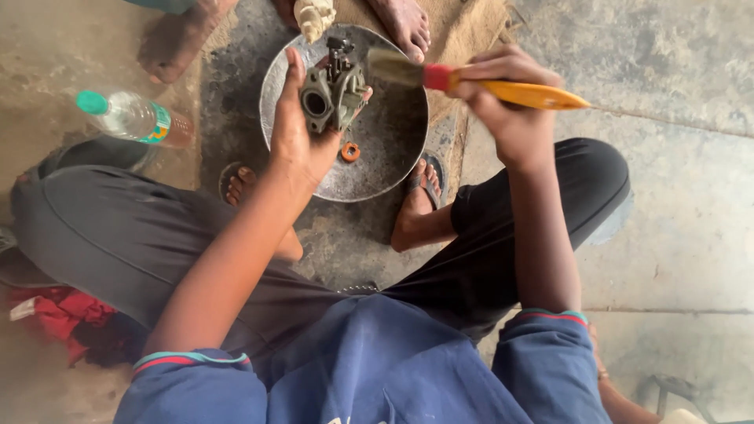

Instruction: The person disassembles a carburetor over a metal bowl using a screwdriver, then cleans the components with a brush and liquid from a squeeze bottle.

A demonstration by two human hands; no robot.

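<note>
Above the round metal pan (393, 169), the left hand (302, 137) closes its fingers around a grey carburetor (333, 93), while just to its right the right hand (503, 102) grips a yellow-handled paintbrush (471, 85), bristles nearly touching the carburetor.

bottle: clear plastic bottle (133, 118) with a green cap, lying on the concrete floor (691, 196) — upper left
cloth: red rag (59, 314), crumpled at the left edge
feet: another person's bare feet (404, 23) on a sandy mat (471, 23) — top
</note>
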